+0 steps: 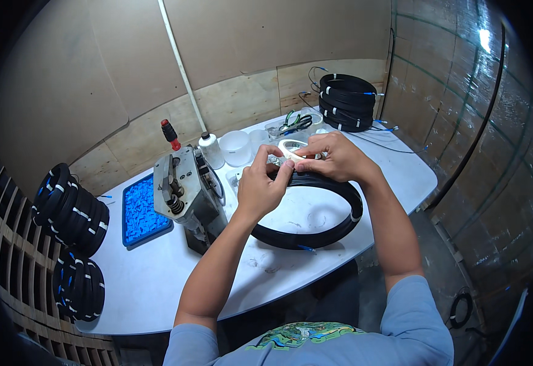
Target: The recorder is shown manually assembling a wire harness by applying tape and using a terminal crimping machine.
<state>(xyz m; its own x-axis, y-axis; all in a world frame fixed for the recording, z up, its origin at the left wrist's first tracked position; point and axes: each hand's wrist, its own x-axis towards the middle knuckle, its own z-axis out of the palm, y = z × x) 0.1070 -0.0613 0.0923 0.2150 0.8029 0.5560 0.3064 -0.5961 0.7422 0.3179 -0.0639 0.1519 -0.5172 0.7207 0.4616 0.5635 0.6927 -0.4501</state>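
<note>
A roll of white tape (287, 145) is held up between my two hands, over the far side of a coil of black cable (353, 210). My right hand (336, 158) grips the roll from the right, fingers bent and thumb pressed against its near edge. From the left, my left hand (261, 188) meets it, with thumb and forefinger pinched at the roll's lower left edge. Whether a loose tape end lies between those fingertips is hidden. The cable coil lies flat on the white table (150, 280), with a white band on its right side and a blue tip at its near edge.
A grey metal machine (181, 183) stands left of the coil, beside a blue tray (147, 210) of small blue parts. Behind are a white bottle (210, 149), a plastic tub (236, 148) and scissors (297, 125). Stacked cable coils (347, 104) stand back right; more (74, 210) line the left edge.
</note>
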